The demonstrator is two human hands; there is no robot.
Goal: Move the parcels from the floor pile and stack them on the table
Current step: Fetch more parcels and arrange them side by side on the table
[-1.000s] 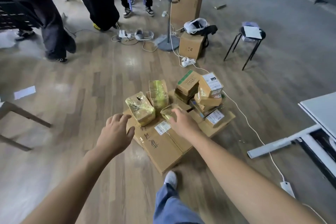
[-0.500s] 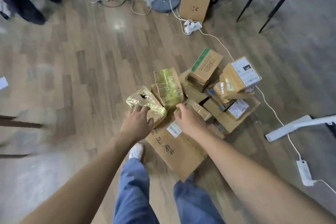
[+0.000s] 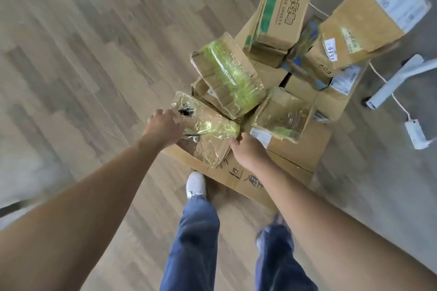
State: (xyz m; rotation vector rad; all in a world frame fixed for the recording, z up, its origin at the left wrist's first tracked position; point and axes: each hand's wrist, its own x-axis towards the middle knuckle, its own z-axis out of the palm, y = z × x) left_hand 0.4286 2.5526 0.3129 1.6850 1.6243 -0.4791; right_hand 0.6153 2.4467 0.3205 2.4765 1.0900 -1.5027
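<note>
"Two hands are in view. Report the state of each," says the checker.

"Left hand (image 3: 165, 125): fingers curled over the left edge of the brown cardboard parcel wrapped in clear yellow-green film (image 3: 208, 134), in contact. Right hand (image 3: 248, 151): thumb on the right edge of the same parcel. Its other fingers are hidden behind the hand, so its grip cannot be confirmed," answers the observer.

"Location of that parcel?"

"On the floor pile. It rests on the large flat brown cardboard box with black handwritten characters (image 3: 248, 183), at the pile's near left corner, between both hands."

"Adjacent items?"

"A second film-wrapped carton (image 3: 229, 75) leans tilted just behind it. A third, smaller film-wrapped carton (image 3: 283, 113) lies to the right, on the flat box. Further back are a brown carton with a green stripe (image 3: 281, 9) and a brown carton with a white printed label (image 3: 369, 14), both raised on other boxes."

"Surroundings?"

"Grey-brown wood-plank floor (image 3: 82, 54). A white rectangular adapter (image 3: 417, 133) lies right of the pile, near a white bar-shaped furniture foot (image 3: 399, 78). The person's white shoe (image 3: 195, 184) stands just beside the flat box's near edge. Blue denim trouser legs (image 3: 194, 243) fill the lower area. The outer margins are blurred."
</note>
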